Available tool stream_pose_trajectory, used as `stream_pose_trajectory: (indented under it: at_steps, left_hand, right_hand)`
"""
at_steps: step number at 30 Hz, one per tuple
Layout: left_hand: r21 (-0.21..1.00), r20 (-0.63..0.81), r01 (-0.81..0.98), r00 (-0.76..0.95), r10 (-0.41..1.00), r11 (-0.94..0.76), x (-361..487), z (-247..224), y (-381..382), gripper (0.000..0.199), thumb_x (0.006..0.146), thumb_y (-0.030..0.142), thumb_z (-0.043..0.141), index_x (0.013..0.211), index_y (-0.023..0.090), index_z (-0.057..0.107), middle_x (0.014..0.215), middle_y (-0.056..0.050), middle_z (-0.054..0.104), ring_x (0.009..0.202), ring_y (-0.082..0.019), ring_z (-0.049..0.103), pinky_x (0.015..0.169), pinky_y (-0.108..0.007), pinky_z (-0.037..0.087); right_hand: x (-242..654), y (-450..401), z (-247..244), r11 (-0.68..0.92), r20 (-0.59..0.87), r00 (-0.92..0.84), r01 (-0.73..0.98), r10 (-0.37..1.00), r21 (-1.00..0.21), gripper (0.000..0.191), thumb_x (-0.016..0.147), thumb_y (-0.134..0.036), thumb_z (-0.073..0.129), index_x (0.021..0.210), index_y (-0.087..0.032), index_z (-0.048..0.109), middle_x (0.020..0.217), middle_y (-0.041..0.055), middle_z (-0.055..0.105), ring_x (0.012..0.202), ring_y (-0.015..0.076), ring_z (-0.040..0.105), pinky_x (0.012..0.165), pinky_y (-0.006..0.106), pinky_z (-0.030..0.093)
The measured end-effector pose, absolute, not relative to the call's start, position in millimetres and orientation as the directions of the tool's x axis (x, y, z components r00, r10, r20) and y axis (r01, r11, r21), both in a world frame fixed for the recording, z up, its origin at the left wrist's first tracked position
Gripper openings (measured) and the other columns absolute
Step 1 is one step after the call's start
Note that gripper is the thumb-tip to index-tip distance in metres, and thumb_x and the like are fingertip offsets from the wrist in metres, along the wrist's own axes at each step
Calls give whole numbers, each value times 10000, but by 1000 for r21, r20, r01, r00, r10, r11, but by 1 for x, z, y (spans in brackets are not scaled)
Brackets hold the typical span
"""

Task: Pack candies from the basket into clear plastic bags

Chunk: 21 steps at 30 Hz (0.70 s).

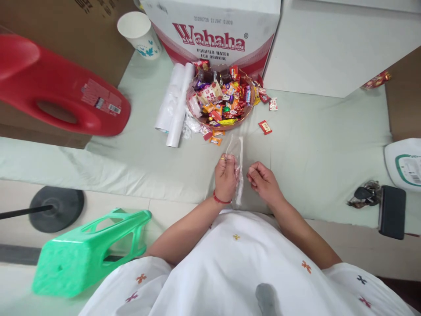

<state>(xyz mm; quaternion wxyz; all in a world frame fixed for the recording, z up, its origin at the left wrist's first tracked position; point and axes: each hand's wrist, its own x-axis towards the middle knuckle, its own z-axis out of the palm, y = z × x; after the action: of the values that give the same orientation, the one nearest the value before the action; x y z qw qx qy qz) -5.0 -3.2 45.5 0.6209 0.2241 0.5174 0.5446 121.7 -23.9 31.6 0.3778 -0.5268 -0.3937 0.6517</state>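
My left hand (226,177), with a ring and a red bracelet, is closed around a small clear plastic bag (237,151). A white cord-like strip (241,164) runs along the bag's right side, and a thinner white line rises at its left. Just to the right, my right hand (263,180) is curled with thumb and forefinger pressed together. Whatever lies in that pinch, if anything, is hidden. Beyond both hands stands a clear bowl (190,107) heaped with wrapped candies (226,98). A red-wrapped candy (265,127) lies on the cloth right of it.
Two white rolls (177,105) lie left of the bowl, near a paper cup (140,35). A Wahaha carton (213,26) stands behind. At left are a red jug (62,87) and a green plastic stool (88,254); at right, keys (365,193), a phone (392,213) and a white bottle (404,164).
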Motion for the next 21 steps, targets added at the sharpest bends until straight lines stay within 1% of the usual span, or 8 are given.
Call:
stream_pose_trajectory:
  at_steps: [1, 3, 6, 8, 11, 15, 19, 21]
  left_hand:
    - [840, -401, -449, -137, 906, 304, -5, 45, -3, 544, 864, 715, 656, 754, 235, 424, 520, 99, 375, 363, -55, 263, 331, -196, 225]
    - [844, -391, -448, -139, 910, 294, -5, 44, -3, 541, 868, 708, 658, 752, 233, 426, 525, 99, 375, 366, -54, 272, 333, -194, 233]
    - [870, -341, -423, -139, 930, 255, -4, 42, -6, 542, 870, 708, 656, 740, 221, 455, 530, 88, 393, 371, -53, 300, 336, -200, 253]
    - [877, -327, -412, -132, 936, 248, -4, 40, -8, 537, 885, 713, 631, 747, 218, 476, 518, 85, 403, 362, -54, 304, 332, -205, 253]
    - [861, -348, -428, -102, 932, 275, -4, 39, -9, 533, 898, 723, 603, 764, 222, 480, 489, 89, 391, 343, -56, 291, 320, -209, 234]
    - [833, -372, -482, -124, 920, 271, -6, 41, -6, 541, 873, 710, 653, 747, 229, 440, 493, 98, 347, 360, -54, 268, 322, -201, 218]
    - [819, -395, -504, -148, 907, 275, -7, 44, -3, 533, 870, 685, 678, 754, 232, 422, 539, 97, 349, 375, -48, 259, 321, -194, 194]
    - [821, -392, -498, -141, 909, 278, -7, 44, -3, 526, 883, 683, 663, 753, 233, 423, 538, 95, 350, 375, -51, 260, 324, -196, 190]
  right_hand:
    - [123, -24, 32, -409, -394, -155, -78, 906, -909, 429, 921, -639, 615, 806, -249, 477, 671, -58, 484, 496, 97, 340, 456, 247, 272]
    - [123, -23, 34, -372, -365, -160, -16, 917, -928, 419, 944, -631, 585, 811, -248, 480, 664, -57, 482, 509, 105, 358, 480, 254, 294]
    - [119, -24, 39, -204, -236, -207, 161, 949, -965, 380, 996, -583, 521, 837, -238, 517, 703, -32, 537, 600, 131, 451, 579, 273, 371]
    - [116, -25, 41, -90, -150, -224, 258, 963, -962, 335, 1028, -520, 485, 859, -234, 530, 746, -15, 577, 663, 145, 494, 642, 284, 394]
    - [115, -25, 41, -41, -113, -226, 300, 968, -953, 308, 1046, -468, 456, 852, -236, 517, 725, -21, 556, 665, 148, 487, 653, 289, 387]
    - [120, -24, 34, -156, -195, -171, 214, 966, -964, 347, 1022, -519, 488, 811, -244, 488, 674, -38, 480, 610, 140, 427, 590, 282, 354]
    - [127, -22, 30, -341, -338, -90, -16, 937, -940, 364, 964, -562, 585, 802, -252, 484, 676, -50, 468, 551, 121, 366, 513, 266, 300]
    - [127, -20, 32, -396, -391, -70, -104, 918, -912, 370, 921, -581, 640, 812, -251, 513, 708, -43, 511, 567, 120, 395, 512, 262, 321]
